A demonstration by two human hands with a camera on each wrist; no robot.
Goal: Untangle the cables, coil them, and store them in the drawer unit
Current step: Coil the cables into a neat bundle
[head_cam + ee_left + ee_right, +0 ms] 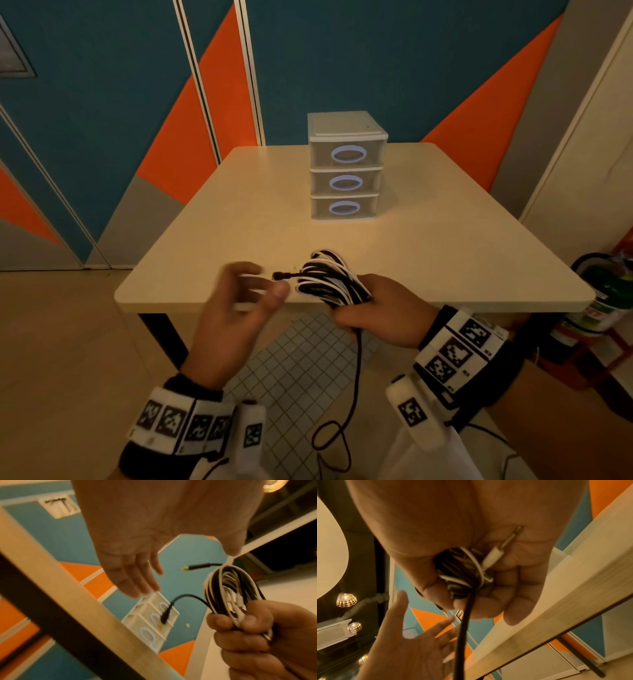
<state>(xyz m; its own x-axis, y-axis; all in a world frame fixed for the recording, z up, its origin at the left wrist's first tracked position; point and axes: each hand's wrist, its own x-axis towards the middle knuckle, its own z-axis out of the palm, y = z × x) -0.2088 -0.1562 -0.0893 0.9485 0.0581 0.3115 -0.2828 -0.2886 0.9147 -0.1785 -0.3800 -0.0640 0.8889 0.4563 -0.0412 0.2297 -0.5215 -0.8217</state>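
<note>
Currently logged, from my remote seat:
Risk, loose tail: a black cable tail (356, 370) hangs from under my right hand (380, 310) down towards the floor and loops there; I judge it could snag on the table edge (479, 306) or drag the coil apart if I lift without gathering it
Risk, mixed bundle: the cable bundle (329, 281) holds black and white strands wound together; coiled like this I think the cables remain tangled, and pulling one plug could tighten a knot
Risk, free plug: a black plug (282, 275) sticks out of the bundle towards my left hand (239, 301); a hurried grab may miss it, as that hand shows blurred
Left hand: spread, fingers straight and relaxed, holding nothing; fingertips near the black plug, apart from it in the left wrist view
Right hand: fingers and thumb curled round the bundle, gripping it at its lower end; a white plug (493, 557) lies against the palm
Bundle position: in the right hand, just right of the left hand, over the near table edge
Drawer unit (346, 168): on the table well beyond both hands, all three drawers closed
</note>
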